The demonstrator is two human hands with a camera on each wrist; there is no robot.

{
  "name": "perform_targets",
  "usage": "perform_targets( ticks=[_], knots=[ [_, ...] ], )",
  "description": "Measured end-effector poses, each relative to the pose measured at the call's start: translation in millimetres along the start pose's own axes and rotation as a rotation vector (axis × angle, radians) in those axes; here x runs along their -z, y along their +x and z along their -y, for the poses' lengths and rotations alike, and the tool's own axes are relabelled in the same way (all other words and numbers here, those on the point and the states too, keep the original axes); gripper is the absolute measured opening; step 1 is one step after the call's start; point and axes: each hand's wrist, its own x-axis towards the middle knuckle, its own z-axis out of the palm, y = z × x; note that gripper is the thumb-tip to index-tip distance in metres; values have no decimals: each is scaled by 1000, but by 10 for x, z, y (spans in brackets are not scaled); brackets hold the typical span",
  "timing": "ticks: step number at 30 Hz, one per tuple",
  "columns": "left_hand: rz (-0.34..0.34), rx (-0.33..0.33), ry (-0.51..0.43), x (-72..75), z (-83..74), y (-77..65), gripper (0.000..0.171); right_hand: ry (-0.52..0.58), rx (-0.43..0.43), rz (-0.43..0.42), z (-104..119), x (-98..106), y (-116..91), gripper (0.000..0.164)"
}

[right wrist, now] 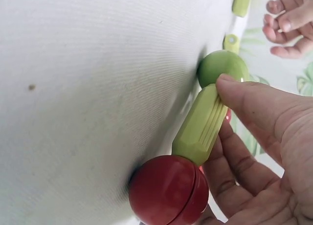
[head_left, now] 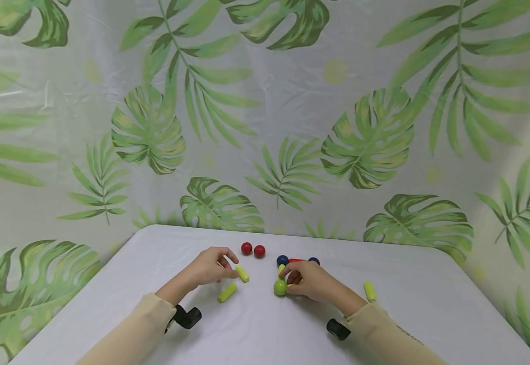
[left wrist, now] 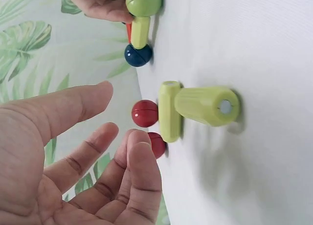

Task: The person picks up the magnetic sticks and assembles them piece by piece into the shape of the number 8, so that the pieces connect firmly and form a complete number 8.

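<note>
My left hand (head_left: 207, 267) hovers with loosely bent fingers beside a yellow-green rod (head_left: 242, 274); the left wrist view shows nothing between thumb and fingers. Another yellow-green rod (head_left: 227, 292) lies nearer, a silvery disc on its end. With thumb and fingers, my right hand (head_left: 312, 280) pinches a yellow-green rod (right wrist: 198, 124) that joins a green ball (right wrist: 222, 68) to a red ball (right wrist: 168, 191). From the green ball another yellow-green rod (left wrist: 140, 33) runs to a blue ball (head_left: 282, 261). A red rod (head_left: 297, 260) lies between it and a second blue ball (head_left: 313, 261), partly hidden by my hand.
Two red balls (head_left: 253, 250) sit side by side towards the table's far edge. To the right of my right hand lies a loose yellow-green rod (head_left: 370, 291). The white-covered table (head_left: 265, 334) meets a leaf-patterned curtain (head_left: 283, 121) at the back.
</note>
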Motion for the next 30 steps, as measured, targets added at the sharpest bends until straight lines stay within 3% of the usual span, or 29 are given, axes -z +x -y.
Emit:
perform_targets(
  ticks=[12, 30],
  knots=[
    [30, 59, 135, -44, 105, -156, 17, -16, 33, 17, -25, -6, 2, 22],
    [75, 53, 154, -95, 237, -214, 20, -25, 3, 13, -30, -26, 4, 22]
  ],
)
